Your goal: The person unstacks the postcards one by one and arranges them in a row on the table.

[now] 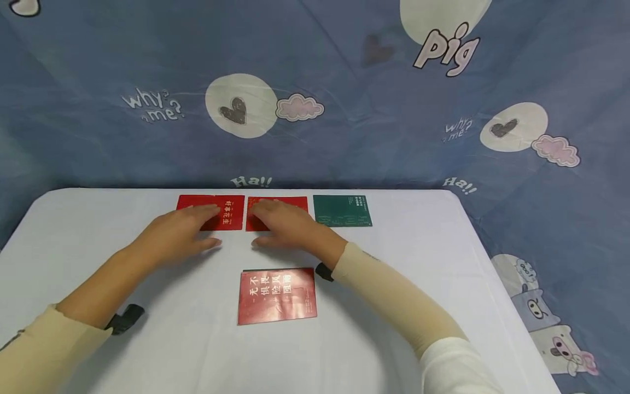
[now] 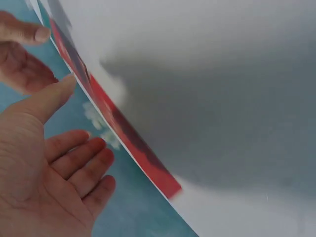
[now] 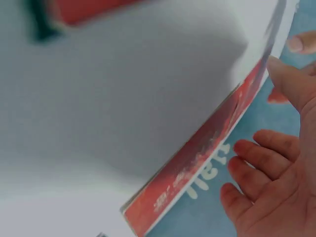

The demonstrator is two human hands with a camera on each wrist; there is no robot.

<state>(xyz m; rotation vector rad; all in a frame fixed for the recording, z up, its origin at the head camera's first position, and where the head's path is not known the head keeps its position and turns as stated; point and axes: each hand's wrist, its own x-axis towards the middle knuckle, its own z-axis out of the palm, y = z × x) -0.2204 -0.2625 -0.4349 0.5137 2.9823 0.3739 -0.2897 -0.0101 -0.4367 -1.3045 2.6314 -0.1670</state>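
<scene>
Far: 2 red rectangular cards (image 1: 214, 222), 1 dark-green rectangular card (image 1: 340, 211) right. Near: 1 glossy red rectangular card (image 1: 278, 296). Left hand (image 1: 174, 234), right hand (image 1: 286, 223): fingers loosely extended, holding nothing; wrist views alone show palms.

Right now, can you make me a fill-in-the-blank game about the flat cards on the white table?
1. The flat, rectangular green card is at the far row's ____ end.
2. The bare left hand is nearest a flat, rectangular card coloured ____.
3. The far row shows ____ cards side by side.

Missing words: right; red; three.
</scene>
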